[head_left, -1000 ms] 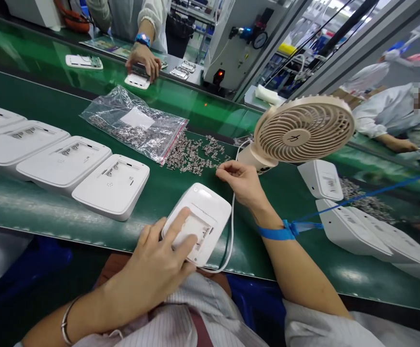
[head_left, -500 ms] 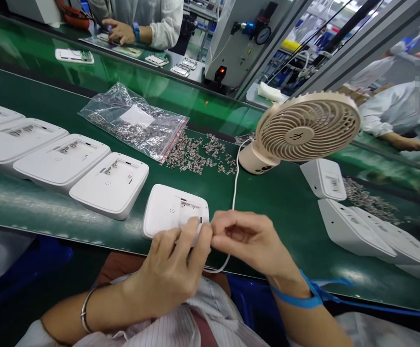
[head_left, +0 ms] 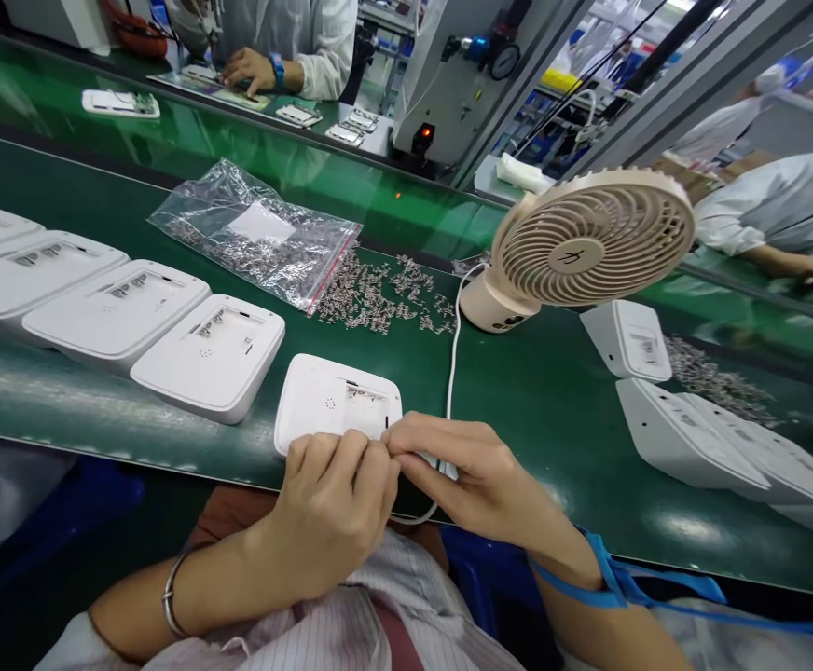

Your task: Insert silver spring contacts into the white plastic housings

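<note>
A white plastic housing [head_left: 305, 401] lies in front of me, its recessed compartment holding small metal contacts along the far side. Over its near edge, my left hand [head_left: 337, 494] is closed with fingers curled and tips pressed together. My right hand [head_left: 476, 471] meets it at the housing's near right corner, thumb and forefinger in a pinch. Whatever is between the fingertips is too small or hidden to make out. Behind the housing is a loose pile of small metal contact pieces [head_left: 365, 296], spilling beside a clear zip bag [head_left: 253, 233] filled with more of them.
Several similar white housings [head_left: 207, 359] stand in a row at left, and more [head_left: 686, 433] at right beside another metal pile [head_left: 718, 382]. A beige fan [head_left: 497, 308] trails a white cable [head_left: 454, 363] near my right hand. Across the belt a co-worker's hand [head_left: 249, 70] works over boards.
My hands have shifted slightly left and closer together, with the left fingers curling in more tightly. Across the belt, the co-worker's hand has moved right.
</note>
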A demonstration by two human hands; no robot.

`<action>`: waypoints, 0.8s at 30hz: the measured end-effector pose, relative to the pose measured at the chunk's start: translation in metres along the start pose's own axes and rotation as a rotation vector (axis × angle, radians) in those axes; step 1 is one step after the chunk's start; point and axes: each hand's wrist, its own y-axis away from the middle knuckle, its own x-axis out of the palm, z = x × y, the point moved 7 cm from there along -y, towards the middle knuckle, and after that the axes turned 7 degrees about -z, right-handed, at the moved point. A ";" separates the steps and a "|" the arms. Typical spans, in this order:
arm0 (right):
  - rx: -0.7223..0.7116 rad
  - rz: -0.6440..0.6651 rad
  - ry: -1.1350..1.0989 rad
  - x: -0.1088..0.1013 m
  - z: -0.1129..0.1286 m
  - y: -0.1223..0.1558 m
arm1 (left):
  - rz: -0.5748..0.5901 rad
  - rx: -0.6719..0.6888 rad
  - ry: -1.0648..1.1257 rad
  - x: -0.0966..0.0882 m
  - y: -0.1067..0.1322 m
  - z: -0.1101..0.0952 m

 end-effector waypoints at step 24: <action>-0.176 -0.115 0.711 0.009 -0.020 -0.024 | -0.018 -0.091 -0.209 0.018 0.010 -0.008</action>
